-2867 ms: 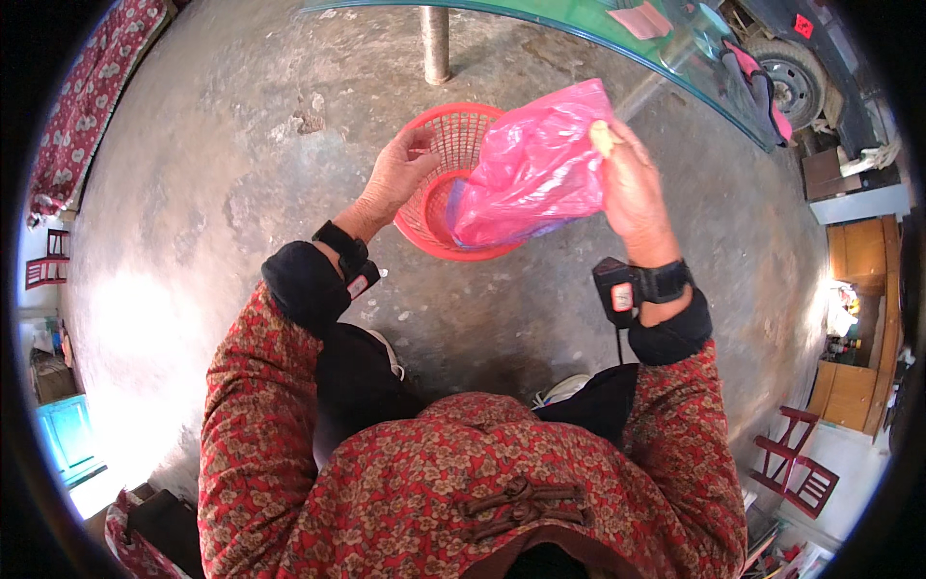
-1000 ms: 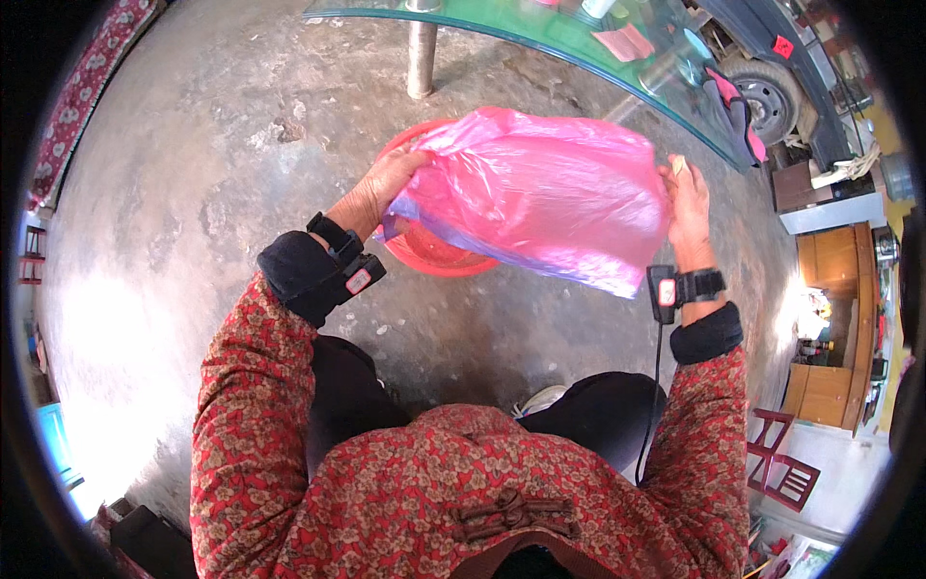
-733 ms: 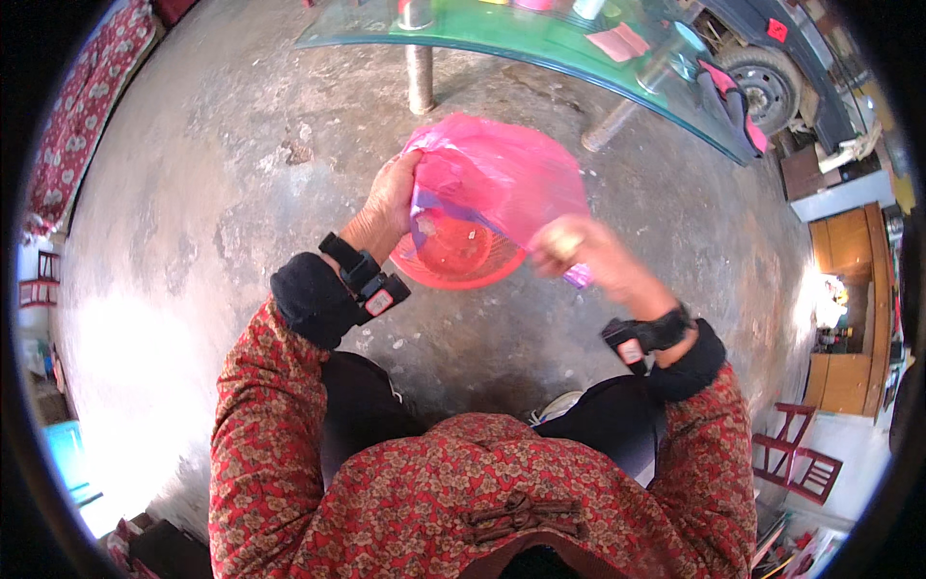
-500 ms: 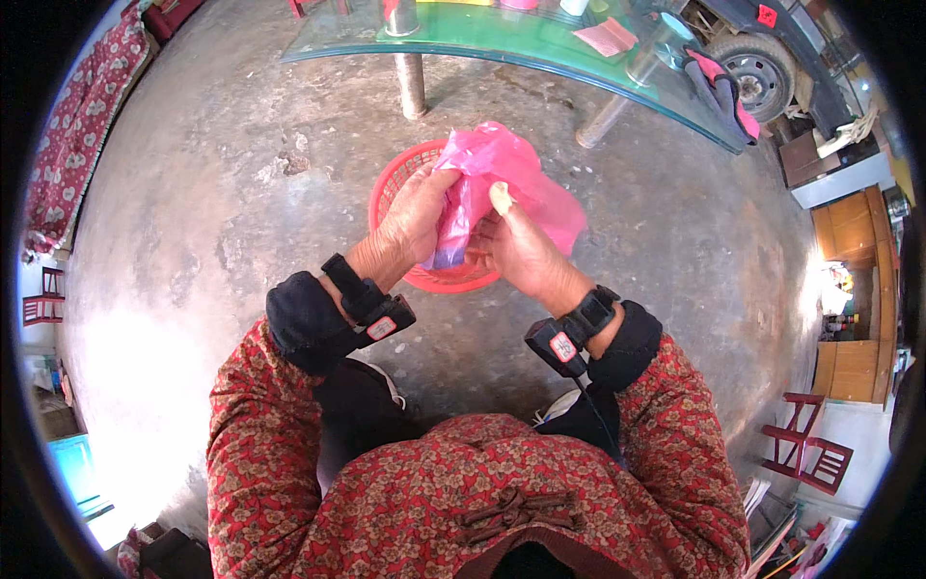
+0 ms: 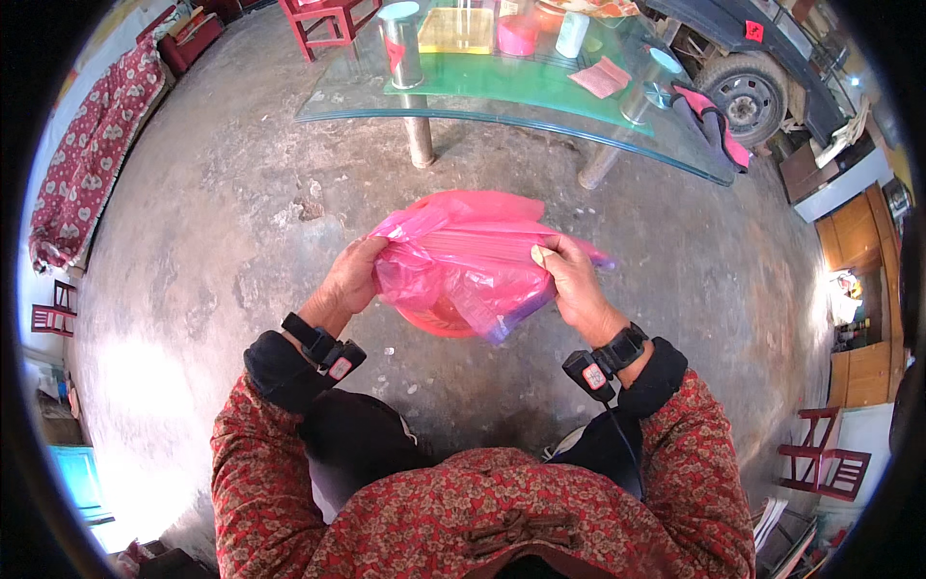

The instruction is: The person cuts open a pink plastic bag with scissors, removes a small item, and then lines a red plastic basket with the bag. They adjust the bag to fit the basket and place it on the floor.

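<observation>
A thin pink plastic bag (image 5: 463, 265) is stretched sideways between my two hands, with purple-blue showing along its lower right edge. My left hand (image 5: 355, 273) pinches its left side. On the other side, my right hand (image 5: 575, 280) grips the bag with the thumb on top; something pale covers the thumb's tip. Beneath the bag stands a red plastic basket (image 5: 436, 322) on the floor, mostly hidden, with only part of its lower rim and side showing.
Beyond the basket is a glass table (image 5: 521, 118) on metal legs, carrying a pink container (image 5: 518, 35), a white cup (image 5: 572, 34) and a folded cloth (image 5: 600, 77). A vehicle wheel (image 5: 741, 99) is at the far right. A red chair (image 5: 825, 454) stands at the right.
My hands have moved apart, pulling the bunched bag out wide. The bag now covers most of the basket. The whole view has shifted, showing more of the table.
</observation>
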A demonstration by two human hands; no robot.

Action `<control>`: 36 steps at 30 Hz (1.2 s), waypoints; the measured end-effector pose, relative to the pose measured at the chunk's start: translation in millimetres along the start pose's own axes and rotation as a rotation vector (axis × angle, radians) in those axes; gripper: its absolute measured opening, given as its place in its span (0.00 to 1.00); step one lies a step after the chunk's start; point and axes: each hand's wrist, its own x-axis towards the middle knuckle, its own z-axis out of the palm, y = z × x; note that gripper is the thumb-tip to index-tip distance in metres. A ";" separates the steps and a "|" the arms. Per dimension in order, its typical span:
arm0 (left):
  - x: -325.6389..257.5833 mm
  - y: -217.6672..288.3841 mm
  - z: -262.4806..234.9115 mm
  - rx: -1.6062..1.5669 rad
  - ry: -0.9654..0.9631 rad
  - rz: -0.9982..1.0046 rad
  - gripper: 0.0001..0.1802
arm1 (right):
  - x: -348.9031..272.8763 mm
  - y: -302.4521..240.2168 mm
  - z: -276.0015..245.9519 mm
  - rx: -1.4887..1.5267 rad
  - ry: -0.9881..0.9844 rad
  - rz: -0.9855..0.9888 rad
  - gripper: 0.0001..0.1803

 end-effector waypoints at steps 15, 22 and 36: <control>-17.0 -37.5 -117.6 0.417 -0.027 -0.316 0.17 | -28.7 64.9 -19.6 -0.709 -0.365 0.211 0.14; -8.6 -45.2 -136.9 0.547 -0.094 -0.221 0.17 | -0.3 65.0 -26.1 -0.566 0.038 0.373 0.25; -106.1 -61.5 -246.2 -0.035 0.332 0.145 0.14 | 30.4 125.8 135.4 -0.639 -0.328 0.210 0.16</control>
